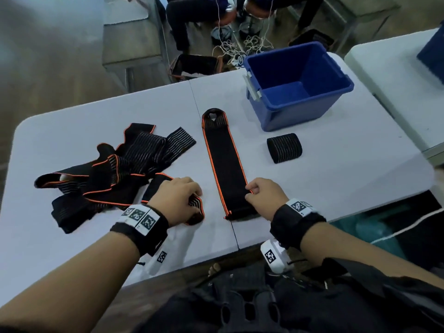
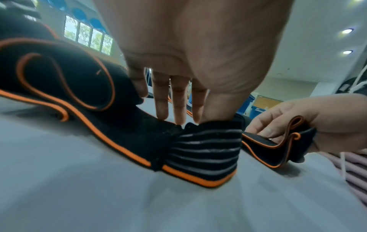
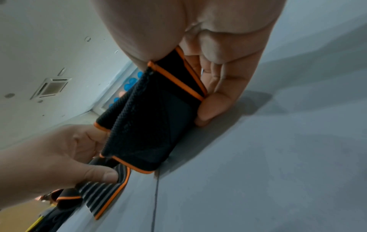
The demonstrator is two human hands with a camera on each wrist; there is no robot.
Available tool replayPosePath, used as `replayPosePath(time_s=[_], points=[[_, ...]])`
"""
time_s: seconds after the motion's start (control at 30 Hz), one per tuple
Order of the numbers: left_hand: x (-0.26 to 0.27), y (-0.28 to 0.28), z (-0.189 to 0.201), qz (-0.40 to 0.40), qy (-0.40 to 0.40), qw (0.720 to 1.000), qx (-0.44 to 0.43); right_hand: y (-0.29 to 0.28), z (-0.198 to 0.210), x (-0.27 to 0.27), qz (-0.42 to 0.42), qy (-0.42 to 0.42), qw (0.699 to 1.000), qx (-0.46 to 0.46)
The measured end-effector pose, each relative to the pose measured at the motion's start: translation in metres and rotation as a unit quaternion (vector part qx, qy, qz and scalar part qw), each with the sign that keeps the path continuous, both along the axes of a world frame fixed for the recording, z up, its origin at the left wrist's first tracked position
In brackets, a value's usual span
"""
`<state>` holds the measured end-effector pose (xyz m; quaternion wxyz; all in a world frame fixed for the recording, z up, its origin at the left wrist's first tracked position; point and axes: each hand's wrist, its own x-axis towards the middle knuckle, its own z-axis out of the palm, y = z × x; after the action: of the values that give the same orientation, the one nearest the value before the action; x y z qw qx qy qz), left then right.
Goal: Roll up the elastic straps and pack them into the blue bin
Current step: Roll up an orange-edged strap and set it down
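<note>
A long black strap with orange edging [image 1: 223, 164] lies flat down the middle of the white table [image 1: 336, 176]. My right hand [image 1: 248, 192] pinches its near right corner, and in the right wrist view that end [image 3: 155, 119] is folded over between thumb and fingers [image 3: 206, 109]. My left hand [image 1: 197, 200] holds the grey-striped end [image 2: 202, 150] of another strap, which runs out of a tangled pile of straps [image 1: 115, 171] on the left. One rolled strap [image 1: 284, 147] stands in front of the blue bin [image 1: 269, 116], whose inside looks empty.
The table's near edge runs just below my wrists, and a seam [image 1: 234, 234] crosses the tabletop under the flat strap. People sit beyond the far edge among white cables [image 1: 237, 49]. A second table [image 1: 394, 75] stands to the right.
</note>
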<state>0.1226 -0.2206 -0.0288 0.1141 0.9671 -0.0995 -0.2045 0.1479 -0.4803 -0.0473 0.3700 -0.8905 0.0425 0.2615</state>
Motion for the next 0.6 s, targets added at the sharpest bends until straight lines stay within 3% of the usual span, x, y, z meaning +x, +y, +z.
replayPosePath(time_s=[0.13, 0.3, 0.47, 0.6], points=[[-0.007, 0.012, 0.007, 0.029, -0.001, 0.999, -0.020, 0.004, 0.000, 0.003, 0.028, 0.010, 1.000, -0.007], [-0.021, -0.010, 0.014, 0.086, -0.059, 0.990, -0.097, 0.000, 0.003, 0.009, 0.057, -0.020, 0.998, -0.025], [-0.037, -0.054, 0.006, 0.103, -0.006, 0.985, -0.138, -0.006, 0.005, 0.015, 0.046, -0.016, 0.999, -0.007], [-0.046, -0.073, -0.006, 0.198, 0.015, 0.963, -0.184, -0.007, 0.004, 0.014, 0.058, -0.021, 0.998, 0.019]])
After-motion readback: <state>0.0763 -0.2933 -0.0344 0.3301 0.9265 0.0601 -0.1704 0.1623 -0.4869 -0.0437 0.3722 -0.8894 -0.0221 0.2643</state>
